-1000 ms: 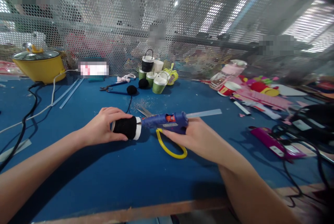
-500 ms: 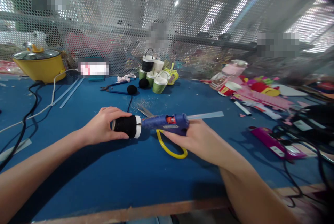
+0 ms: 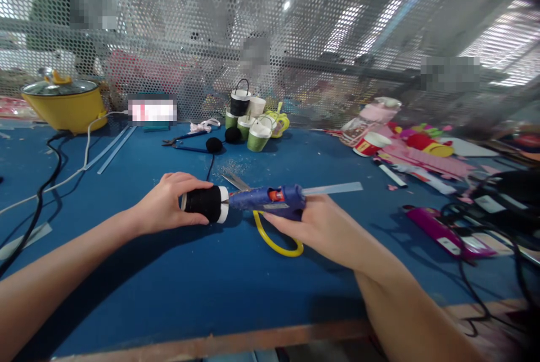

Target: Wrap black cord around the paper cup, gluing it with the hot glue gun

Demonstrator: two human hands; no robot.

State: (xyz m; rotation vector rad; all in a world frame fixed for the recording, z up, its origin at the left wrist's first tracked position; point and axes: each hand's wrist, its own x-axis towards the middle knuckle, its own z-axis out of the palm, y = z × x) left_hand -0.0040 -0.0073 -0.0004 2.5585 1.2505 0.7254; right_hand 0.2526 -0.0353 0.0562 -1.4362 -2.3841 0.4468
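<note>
My left hand [image 3: 172,201] is closed around a small paper cup [image 3: 202,205] wound with black yarn, lying on its side with its white rim to the right. In my right hand [image 3: 320,224] is a blue glue gun [image 3: 268,200], a clear glue stick [image 3: 333,188] poking out of its back. The gun's nozzle meets the cup at the white rim, by the edge of the yarn. Beneath the gun lie scissors with a yellow handle [image 3: 280,249], partly covered. A black yarn strand runs from behind the cup toward a black yarn ball [image 3: 214,144].
Several wrapped cups [image 3: 259,135] stand at the back near pliers [image 3: 185,138]. A yellow pot [image 3: 65,106] and cables occupy the left. To the right are a red cup [image 3: 371,144], pink scraps and a purple power strip [image 3: 447,231]. Perforated metal panel [image 3: 202,41] closes the back.
My hands, the cup and the glue gun hold practically the same position. Behind the perforated panel at the left, a dark figure has shifted to the right.
</note>
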